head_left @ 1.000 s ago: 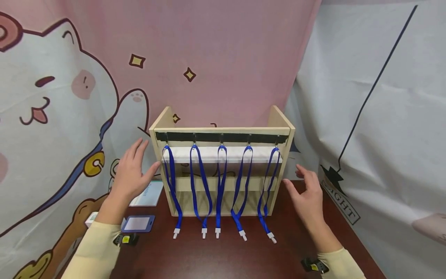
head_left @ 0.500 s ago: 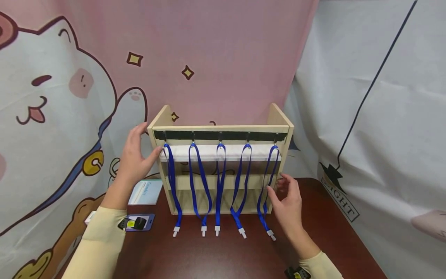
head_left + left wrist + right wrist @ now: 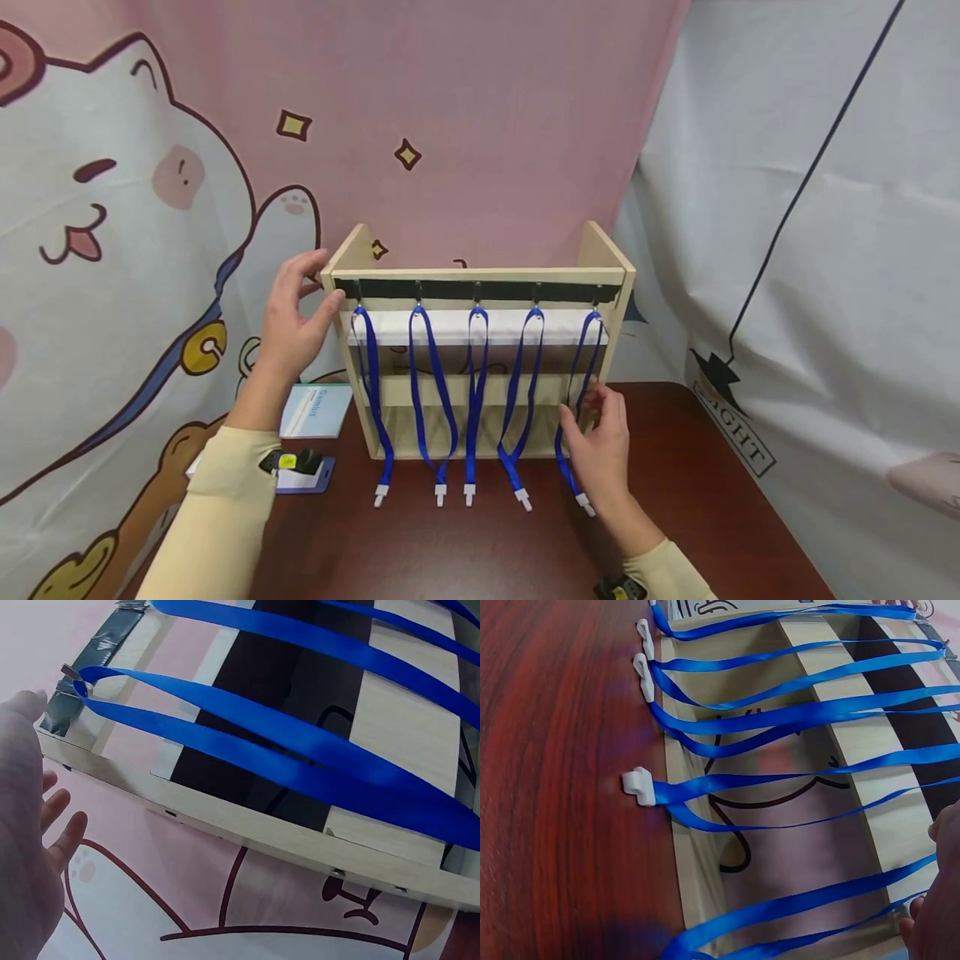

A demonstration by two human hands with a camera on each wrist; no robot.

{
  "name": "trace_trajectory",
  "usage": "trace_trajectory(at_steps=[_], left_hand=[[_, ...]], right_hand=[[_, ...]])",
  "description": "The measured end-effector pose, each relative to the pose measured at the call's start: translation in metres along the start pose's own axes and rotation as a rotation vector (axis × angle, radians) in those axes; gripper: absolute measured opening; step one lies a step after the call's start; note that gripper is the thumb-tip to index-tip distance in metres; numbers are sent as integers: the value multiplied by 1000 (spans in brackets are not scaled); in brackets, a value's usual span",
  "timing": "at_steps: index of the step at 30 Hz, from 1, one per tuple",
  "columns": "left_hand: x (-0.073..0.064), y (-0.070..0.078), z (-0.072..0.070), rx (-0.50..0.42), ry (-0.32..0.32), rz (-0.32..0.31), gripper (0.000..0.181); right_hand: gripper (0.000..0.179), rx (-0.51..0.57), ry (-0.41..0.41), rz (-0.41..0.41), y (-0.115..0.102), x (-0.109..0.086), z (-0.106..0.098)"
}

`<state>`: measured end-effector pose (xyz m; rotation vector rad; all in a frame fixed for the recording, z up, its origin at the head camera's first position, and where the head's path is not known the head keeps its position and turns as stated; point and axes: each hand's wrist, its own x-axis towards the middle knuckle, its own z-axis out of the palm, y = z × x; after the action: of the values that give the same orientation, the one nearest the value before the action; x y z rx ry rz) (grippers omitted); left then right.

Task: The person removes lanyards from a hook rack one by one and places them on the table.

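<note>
A pale wooden rack (image 3: 480, 275) stands on the table, several blue lanyards hanging from hooks along its black strip (image 3: 450, 290). White clips (image 3: 440, 495) dangle at their lower ends. At the rack's upper left corner is my left hand (image 3: 294, 327), thumb at the front edge and fingers beside the outer side. The leftmost lanyard (image 3: 315, 742) hangs close by in the left wrist view. My right hand (image 3: 600, 446) is at the lower right side panel, loosely bent, overlapping the rightmost lanyard (image 3: 566, 458). In the right wrist view its thumb and fingertips are spread apart near that strap.
On the dark red table (image 3: 450, 550), left of the rack, lie a light blue booklet (image 3: 315, 412) and a blue badge holder (image 3: 324, 477), partly covered by my left forearm. A printed pink curtain (image 3: 510, 125) hangs behind, a white one (image 3: 810, 250) to the right.
Both hands have come in to the rack's sides. The left has risen to the upper corner; the right has moved leftward to the lower right panel. The lanyards hang as before.
</note>
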<state>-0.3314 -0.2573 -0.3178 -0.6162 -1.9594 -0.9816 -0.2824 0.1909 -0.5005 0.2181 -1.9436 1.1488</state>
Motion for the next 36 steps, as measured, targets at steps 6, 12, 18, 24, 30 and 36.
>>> trace_trajectory(at_steps=[6,12,18,24,30,36], left_hand=[[4,1,5,-62,37,-26,48],[8,16,7,-135,73,-70,28],[8,37,3,-166,101,-121,24],[8,34,6,-170,98,-130,25],[6,41,6,-186,104,-137,24],[3,16,13,-182,121,-146,24]], right_hand=[[43,-6,27,-23,6,-3,9],[35,28,94,-48,8,-4,21],[26,46,189,-78,12,-4,31],[17,77,246,-51,13,-4,34],[15,113,292,-53,16,-6,38],[15,93,315,-57,14,-7,39]])
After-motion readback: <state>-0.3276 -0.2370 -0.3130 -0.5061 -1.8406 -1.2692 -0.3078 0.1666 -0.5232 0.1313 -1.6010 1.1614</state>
